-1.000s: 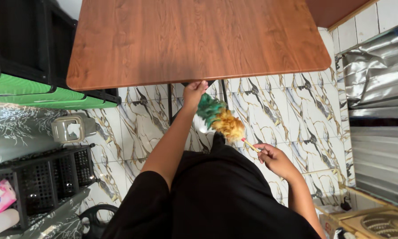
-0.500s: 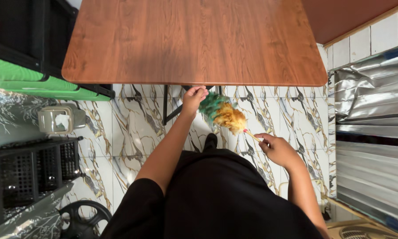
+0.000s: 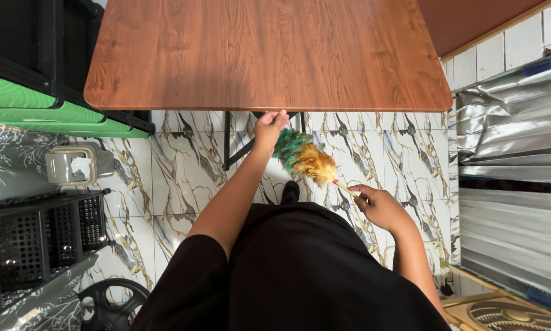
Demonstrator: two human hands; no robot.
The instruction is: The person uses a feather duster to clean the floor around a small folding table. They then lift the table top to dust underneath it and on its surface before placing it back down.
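Honestly, the right hand (image 3: 380, 207) only pinches the thin handle end of the green-and-tan feather duster (image 3: 303, 158), which hangs just below the brown wood-grain table (image 3: 263, 55) edge. The left hand (image 3: 268, 127), fingers curled, touches that edge. A loose pinch could drop the duster onto the marble-patterned floor tiles (image 3: 183, 171).

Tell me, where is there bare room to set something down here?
The brown wooden tabletop shows bare from edge to edge. Marble floor tiles between the metal table legs and the black perforated crate lie open. The left side, with green-and-black shelves, is crowded.
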